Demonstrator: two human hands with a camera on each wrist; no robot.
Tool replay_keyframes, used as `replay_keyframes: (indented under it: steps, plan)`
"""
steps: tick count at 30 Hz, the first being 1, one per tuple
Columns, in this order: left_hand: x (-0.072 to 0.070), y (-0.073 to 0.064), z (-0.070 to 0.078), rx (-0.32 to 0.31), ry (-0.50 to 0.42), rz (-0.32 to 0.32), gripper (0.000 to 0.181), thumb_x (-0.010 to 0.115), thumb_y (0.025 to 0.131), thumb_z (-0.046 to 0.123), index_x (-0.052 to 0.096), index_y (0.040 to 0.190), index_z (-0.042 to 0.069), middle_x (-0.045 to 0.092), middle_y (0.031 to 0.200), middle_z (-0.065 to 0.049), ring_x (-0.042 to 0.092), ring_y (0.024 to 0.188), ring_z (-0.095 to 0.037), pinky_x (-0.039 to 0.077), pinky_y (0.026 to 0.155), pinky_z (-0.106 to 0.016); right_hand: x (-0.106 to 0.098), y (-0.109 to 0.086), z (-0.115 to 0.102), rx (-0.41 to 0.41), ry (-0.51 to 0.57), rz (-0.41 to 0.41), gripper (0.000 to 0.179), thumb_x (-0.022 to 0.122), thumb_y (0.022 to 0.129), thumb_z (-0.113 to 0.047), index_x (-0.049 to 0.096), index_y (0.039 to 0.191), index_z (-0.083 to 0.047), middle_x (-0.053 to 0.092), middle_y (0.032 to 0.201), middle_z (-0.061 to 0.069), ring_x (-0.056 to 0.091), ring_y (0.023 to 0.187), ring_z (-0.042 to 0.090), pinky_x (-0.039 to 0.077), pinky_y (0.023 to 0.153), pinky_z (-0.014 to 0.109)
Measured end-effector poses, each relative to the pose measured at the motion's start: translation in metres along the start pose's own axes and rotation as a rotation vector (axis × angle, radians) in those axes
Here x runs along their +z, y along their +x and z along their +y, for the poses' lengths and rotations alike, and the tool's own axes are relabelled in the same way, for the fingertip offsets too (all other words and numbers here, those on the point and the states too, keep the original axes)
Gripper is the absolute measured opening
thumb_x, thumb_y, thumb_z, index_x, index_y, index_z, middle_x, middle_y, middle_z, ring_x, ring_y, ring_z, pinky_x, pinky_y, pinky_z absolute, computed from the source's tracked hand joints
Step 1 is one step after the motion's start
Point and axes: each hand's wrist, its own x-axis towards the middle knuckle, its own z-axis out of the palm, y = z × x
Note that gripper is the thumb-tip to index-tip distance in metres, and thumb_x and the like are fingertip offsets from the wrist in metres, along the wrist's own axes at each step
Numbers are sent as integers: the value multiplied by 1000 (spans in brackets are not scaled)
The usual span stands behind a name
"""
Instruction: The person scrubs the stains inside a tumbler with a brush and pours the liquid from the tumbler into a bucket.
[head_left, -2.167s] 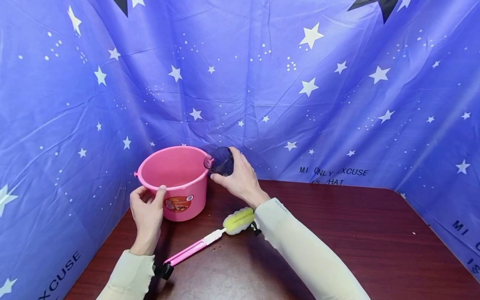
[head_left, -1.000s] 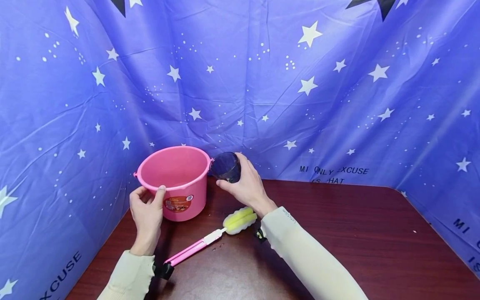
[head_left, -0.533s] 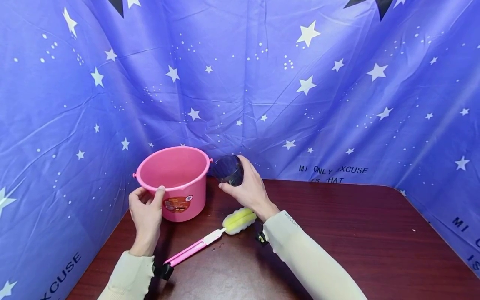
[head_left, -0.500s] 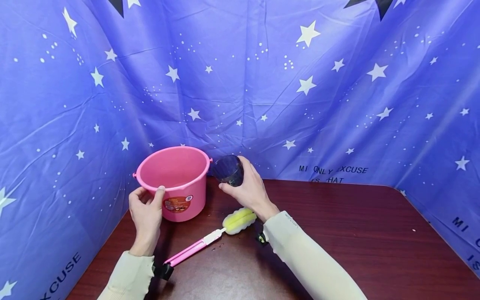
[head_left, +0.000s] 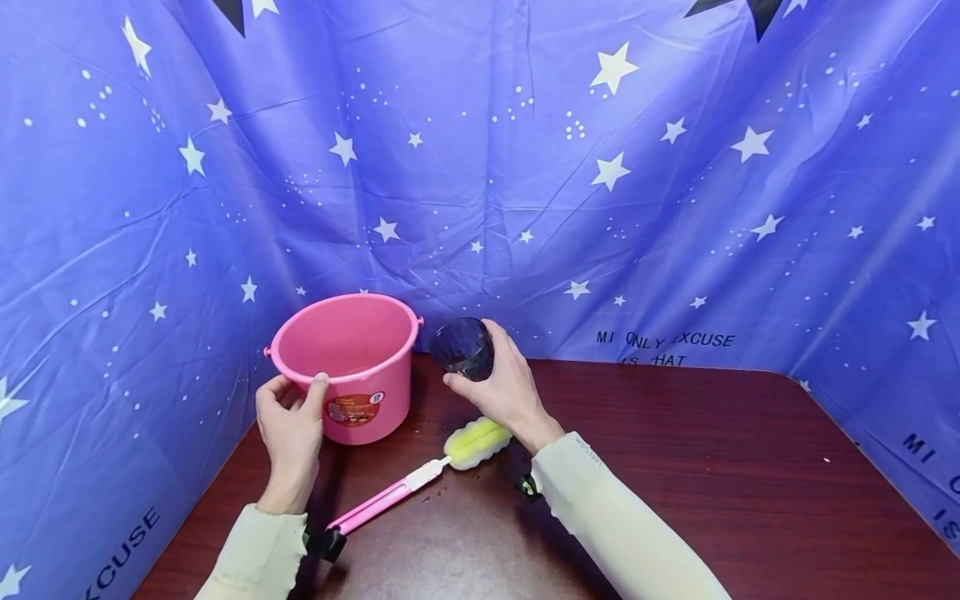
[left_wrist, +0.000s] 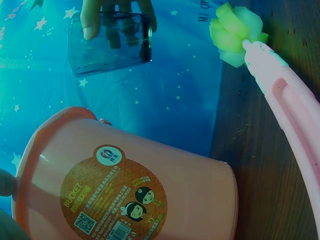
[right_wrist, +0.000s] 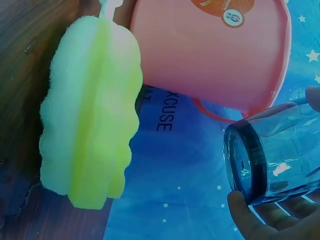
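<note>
My left hand (head_left: 291, 437) grips the near left rim of a pink plastic bucket (head_left: 381, 400), thumb over the edge. The bucket stands upright on the table and carries an orange label (left_wrist: 115, 195). Just right of the bucket, my right hand (head_left: 510, 387) holds a dark, see-through drinking glass (head_left: 461, 346) above the table, its mouth tipped toward the left. In the right wrist view the thick base of the glass (right_wrist: 245, 160) shows, with fingers curled round its side. A sponge bottle brush (head_left: 472, 442), yellow and white with a pink handle, lies in front of the bucket.
The dark red wooden table (head_left: 675, 467) has a few water drops (head_left: 435, 493) near the brush. A blue curtain (head_left: 480, 167) with white stars closes off the back and both sides. Black wrist cameras sit under both sleeves.
The right hand has moved the glass away from the bucket's rim, to the right and slightly toward me, turning it more upright. The left hand still grips the bucket; the brush has not moved.
</note>
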Motion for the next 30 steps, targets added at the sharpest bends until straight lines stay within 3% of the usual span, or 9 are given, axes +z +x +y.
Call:
replay_keyframes:
  steps: [9,24,30]
  plan:
    - [0,0,-1,22,5,10,54,75,81,17,44,121,-2,45,109,0,49,106,-23,39,99,-42,-7,-4,5,36,36,28,86,81,65,-47,42,138,-25,53,128,0,52,114,16,42,93,43]
    - [0,0,-1,21,-28,14,49,74,81,15,44,118,1,45,108,1,50,103,-21,41,92,-31,-14,-14,14,66,66,47,86,82,65,-45,41,137,-21,53,127,2,52,113,18,43,93,43]
    - [0,0,-1,24,-13,15,51,75,81,15,44,119,-1,45,108,1,50,104,-22,41,95,-36,-15,-19,20,86,83,39,86,83,66,-44,41,138,-20,52,130,2,51,115,20,41,95,45]
